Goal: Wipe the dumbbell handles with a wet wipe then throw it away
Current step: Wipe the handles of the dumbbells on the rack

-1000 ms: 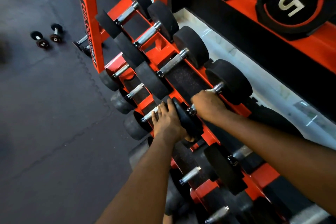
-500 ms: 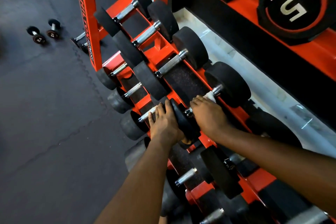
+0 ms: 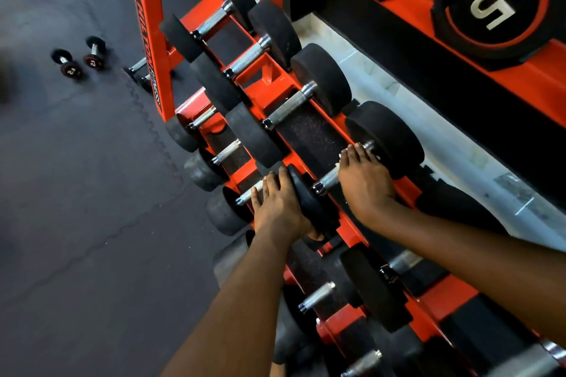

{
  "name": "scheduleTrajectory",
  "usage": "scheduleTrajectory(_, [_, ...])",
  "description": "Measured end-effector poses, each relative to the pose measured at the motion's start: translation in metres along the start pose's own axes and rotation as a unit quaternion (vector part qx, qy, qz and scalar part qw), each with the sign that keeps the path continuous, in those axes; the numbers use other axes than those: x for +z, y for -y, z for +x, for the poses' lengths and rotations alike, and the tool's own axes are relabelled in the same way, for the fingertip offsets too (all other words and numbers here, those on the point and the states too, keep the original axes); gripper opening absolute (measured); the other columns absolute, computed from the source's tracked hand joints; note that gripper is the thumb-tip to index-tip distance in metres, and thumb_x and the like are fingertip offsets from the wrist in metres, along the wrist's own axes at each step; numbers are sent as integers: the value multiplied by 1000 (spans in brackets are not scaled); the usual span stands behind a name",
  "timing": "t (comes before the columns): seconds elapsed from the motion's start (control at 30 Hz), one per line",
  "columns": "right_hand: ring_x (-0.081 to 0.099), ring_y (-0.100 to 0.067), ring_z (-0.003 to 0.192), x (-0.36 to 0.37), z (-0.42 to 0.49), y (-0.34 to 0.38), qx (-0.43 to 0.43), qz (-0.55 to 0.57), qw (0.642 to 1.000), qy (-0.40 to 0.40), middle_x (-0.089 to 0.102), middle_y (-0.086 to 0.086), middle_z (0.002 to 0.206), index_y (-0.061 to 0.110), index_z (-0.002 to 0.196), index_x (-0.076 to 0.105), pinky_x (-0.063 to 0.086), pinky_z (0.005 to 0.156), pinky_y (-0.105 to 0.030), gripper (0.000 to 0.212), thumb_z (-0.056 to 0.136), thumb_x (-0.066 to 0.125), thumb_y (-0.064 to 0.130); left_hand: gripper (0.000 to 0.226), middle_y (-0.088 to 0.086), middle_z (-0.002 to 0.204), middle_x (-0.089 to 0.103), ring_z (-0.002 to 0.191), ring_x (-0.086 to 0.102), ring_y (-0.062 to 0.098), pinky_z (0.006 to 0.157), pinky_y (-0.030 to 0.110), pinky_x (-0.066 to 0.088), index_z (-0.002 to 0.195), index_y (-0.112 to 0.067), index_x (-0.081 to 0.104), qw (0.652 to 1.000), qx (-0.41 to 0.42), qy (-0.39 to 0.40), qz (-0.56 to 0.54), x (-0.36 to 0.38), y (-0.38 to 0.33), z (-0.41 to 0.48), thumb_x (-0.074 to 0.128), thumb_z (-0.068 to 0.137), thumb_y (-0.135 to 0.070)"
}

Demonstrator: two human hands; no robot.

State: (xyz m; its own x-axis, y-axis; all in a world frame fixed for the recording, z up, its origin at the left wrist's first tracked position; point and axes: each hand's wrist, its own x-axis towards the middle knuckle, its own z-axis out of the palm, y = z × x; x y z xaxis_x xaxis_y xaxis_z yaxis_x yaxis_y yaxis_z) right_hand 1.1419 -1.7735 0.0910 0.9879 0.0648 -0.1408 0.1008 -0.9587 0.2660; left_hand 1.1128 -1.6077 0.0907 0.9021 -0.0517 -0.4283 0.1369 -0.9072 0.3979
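1. Head view: an orange rack (image 3: 149, 24) runs from the upper left to the lower right, with black-headed dumbbells lying across its sloping tiers.
2. The dumbbell (image 3: 386, 139) being worked on sits on the top tier, 4th from the far end.
3. The right hand (image 3: 364, 184) lies over its handle (image 3: 329, 179), fingers curled down around the bar close to the far head. A short bare stretch of knurled steel shows between the hand and the near head.
4. A pale sliver shows at the right fingertips. It is too small to tell whether it is the wipe, and the rest of the palm's contents are hidden.
5. The left hand (image 3: 278, 208) holds the near head of the same dumbbell, fingers along its outer face and thumb hooked around the lower edge.
6. On the dark floor mats (image 3: 76, 208) to the left lie 2 small dumbbells (image 3: 69, 66) side by side, well apart from the rack.
7. At the upper right, a black and red weight (image 3: 490, 6) marked 5 sits on another orange shelf.
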Motion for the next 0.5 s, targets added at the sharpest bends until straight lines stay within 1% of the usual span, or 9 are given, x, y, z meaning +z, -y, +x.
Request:
scheduleTrajectory(0.07, [24, -32, 147, 0, -4, -4, -17, -27, 999, 17, 26, -22, 157, -4, 151, 21, 26, 119, -41, 54, 101, 36, 9, 155, 10, 168, 3, 156, -2, 25, 124, 50, -6, 159, -16, -3, 1000, -1, 4, -3, 0, 1, 2, 98, 46, -46])
scheduleTrajectory(0.1, [27, -34, 146, 1, -1, -4, -20, -42, 999, 24, 29, -24, 155, -5, 150, 25, 28, 118, -42, 53, 100, 39, 9, 155, 10, 168, 2, 156, -3, 25, 124, 50, -7, 159, -16, -3, 1000, 0, 5, -3, -1, 0, 1, 98, 46, -46])
scheduleTrajectory(0.13, [34, -36, 142, 1, 5, -2, -19, -51, 998, 25, 36, -25, 151, -5, 146, 33, 33, 115, -43, 51, 98, 43, 10, 155, 10, 168, 1, 156, -4, 25, 123, 49, -8, 159, -16, -4, 1000, 0, 6, -2, -1, 0, 1, 98, 47, -46])
scheduleTrajectory(0.2, [50, -34, 125, -7, 20, 4, -27, -62, 997, 42, 56, -21, 133, 0, 129, 56, 42, 105, -41, 39, 93, 53, 16, 156, 11, 168, 0, 156, -5, 26, 122, 49, -9, 160, -16, -6, 1000, -3, 11, -2, -2, -1, 1, 98, 48, -45])
scheduleTrajectory(0.27, [55, -29, 116, -12, 27, 8, -25, -47, 997, 54, 62, -14, 123, 8, 116, 66, 43, 101, -38, 30, 90, 58, 20, 156, 12, 168, -1, 156, -5, 26, 122, 48, -9, 160, -15, -7, 1000, -6, 12, -4, -2, -2, 0, 98, 48, -45])
scheduleTrajectory(0.33, [48, -27, 128, -1, 21, 7, 9, 27, 999, 23, 56, -14, 135, 7, 124, 63, 36, 110, -38, 37, 90, 56, 19, 157, 12, 168, -1, 156, -6, 26, 122, 48, -10, 160, -15, -7, 1000, -6, 11, -6, -3, -1, 0, 99, 48, -44])
scheduleTrajectory(0.4, [25, -25, 147, 15, 4, 10, 44, 147, 988, -30, 35, -13, 155, 6, 145, 42, 24, 120, -38, 58, 89, 53, 14, 158, 12, 168, -1, 156, -5, 26, 122, 48, -10, 159, -16, -7, 1000, -7, 6, -8, -2, 0, 0, 99, 46, -44])
scheduleTrajectory(0.43, [14, -22, 151, 22, -4, 15, 67, 222, 971, -55, 24, -11, 160, 6, 151, 32, 20, 121, -39, 67, 87, 53, 9, 158, 12, 168, 0, 156, -5, 26, 122, 48, -10, 159, -16, -7, 1000, -5, 5, -7, -2, 1, 0, 99, 46, -44])
scheduleTrajectory(0.5, [4, -21, 152, 30, -16, 30, 136, 375, 910, -111, 15, -10, 163, 6, 153, 26, 20, 122, -40, 72, 86, 51, 0, 157, 13, 168, 1, 156, -4, 26, 122, 49, -10, 159, -15, -7, 1000, -3, 6, -7, -1, 0, 0, 98, 47, -44])
